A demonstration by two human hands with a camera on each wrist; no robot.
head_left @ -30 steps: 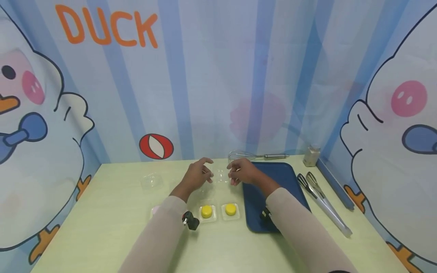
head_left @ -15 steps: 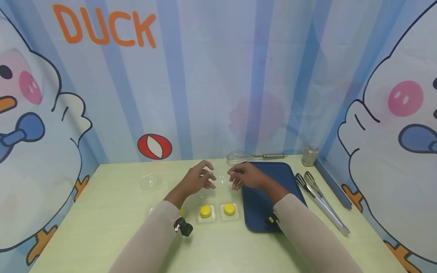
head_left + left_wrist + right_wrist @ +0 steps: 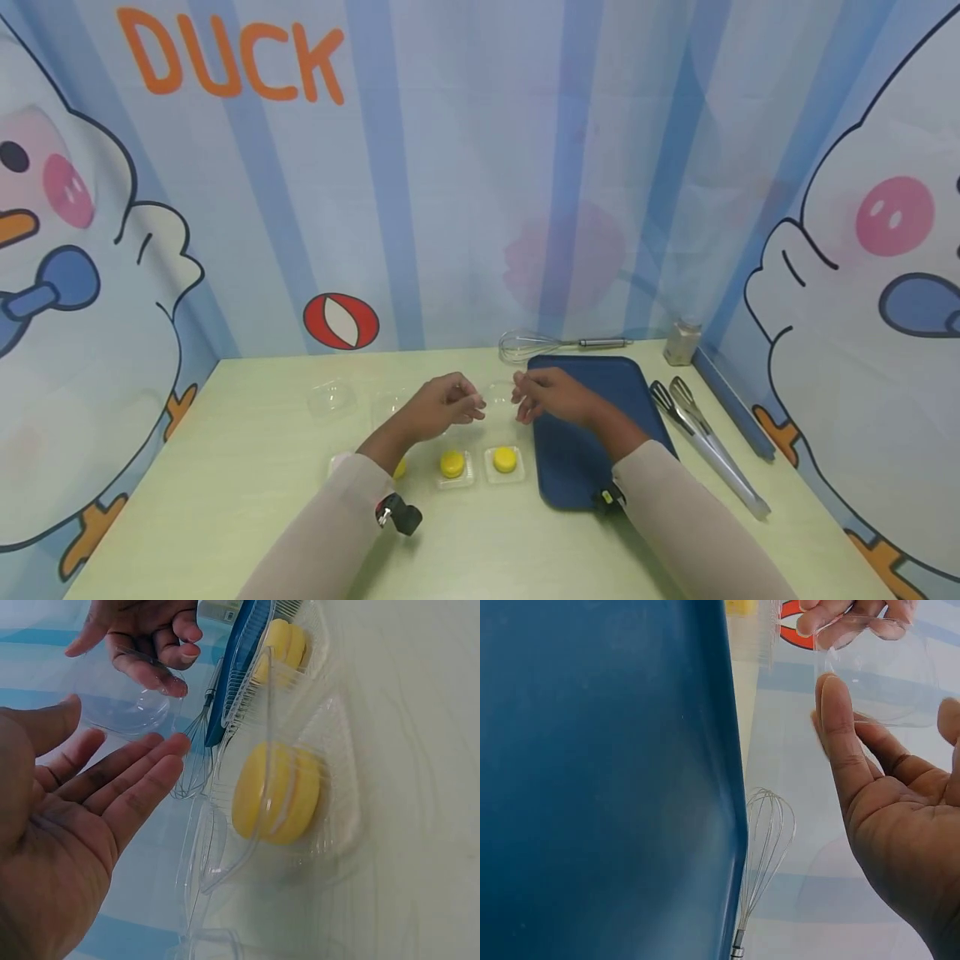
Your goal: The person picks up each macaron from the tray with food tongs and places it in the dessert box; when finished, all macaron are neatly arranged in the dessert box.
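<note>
Between both hands is a clear domed plastic lid [image 3: 881, 675], held up off the table. My left hand [image 3: 86, 787] holds one edge of it between thumb and fingers. On the opposite edge, my right hand [image 3: 900, 799] holds it the same way, fingertips along the rim. In the head view, the left hand [image 3: 444, 407] and right hand [image 3: 555, 395] face each other above the table. In front of them, yellow macarons [image 3: 452, 464] sit in small clear plastic trays [image 3: 505, 478]. My left forearm partly covers another yellow macaron and a pale pink one.
Other clear lids [image 3: 332, 398] lie at the back left. A dark blue tray [image 3: 577, 458] lies under my right forearm, with a whisk [image 3: 528, 344] behind it. Metal tongs [image 3: 712, 446] and a small shaker jar [image 3: 682, 342] stand or lie to the right.
My left hand has moved down and to the right, and my right hand slightly down and to the right. The lid between them has shifted right, revealing another lid on the table.
</note>
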